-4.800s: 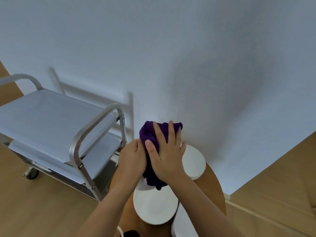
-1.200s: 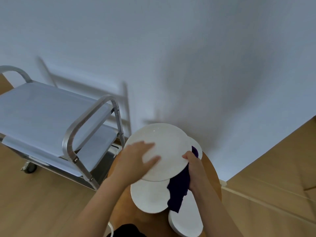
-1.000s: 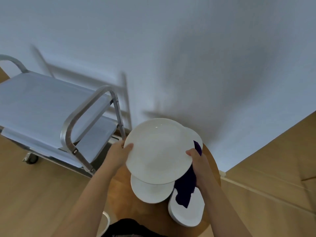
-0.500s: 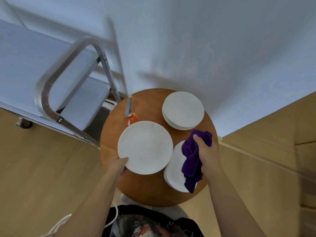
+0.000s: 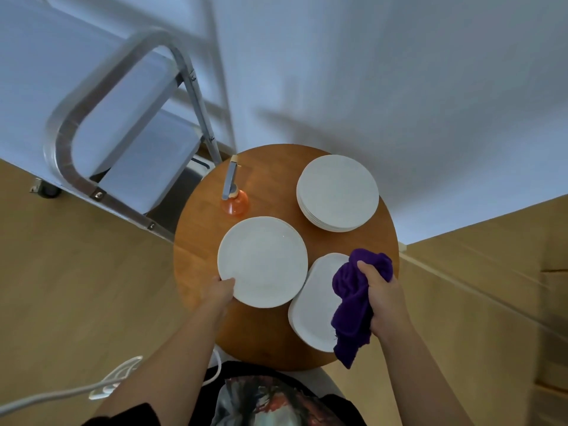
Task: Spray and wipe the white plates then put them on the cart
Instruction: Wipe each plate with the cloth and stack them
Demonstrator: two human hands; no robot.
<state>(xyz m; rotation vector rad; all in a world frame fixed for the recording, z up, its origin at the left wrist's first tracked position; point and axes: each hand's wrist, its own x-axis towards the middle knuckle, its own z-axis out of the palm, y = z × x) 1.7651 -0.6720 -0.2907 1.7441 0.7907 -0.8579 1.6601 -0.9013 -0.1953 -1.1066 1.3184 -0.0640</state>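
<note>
Left hand (image 5: 222, 292) pinches plate (image 5: 262, 261) rim; right hand (image 5: 382, 299) clamps cloth (image 5: 350, 302). We carry plate level to cart (image 5: 123, 130).

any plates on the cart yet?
No: the cart shelves show no plates; the single plate in the left hand is over the round table.

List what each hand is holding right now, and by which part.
The left hand grips the round white plate at its near-left rim. The right hand clutches the purple cloth bunched at its upper part, the rest hanging down.
</note>
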